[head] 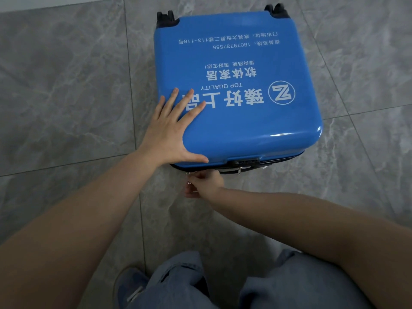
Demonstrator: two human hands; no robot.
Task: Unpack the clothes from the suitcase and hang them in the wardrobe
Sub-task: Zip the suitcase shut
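Suitcase (236, 85), blue and closed, lies flat on the grey tiled floor (66, 85) in front of us. Our left hand (171, 132) presses its near corner, fingers straight and spread. Our right hand (205, 182) pinches the zipper pull (189, 178) at the near edge.

Grey marbled tile floor (66, 85) carries a closed blue suitcase (234, 85) lying flat, with a shoe (129, 286) on the tiles near the suitcase's front edge.
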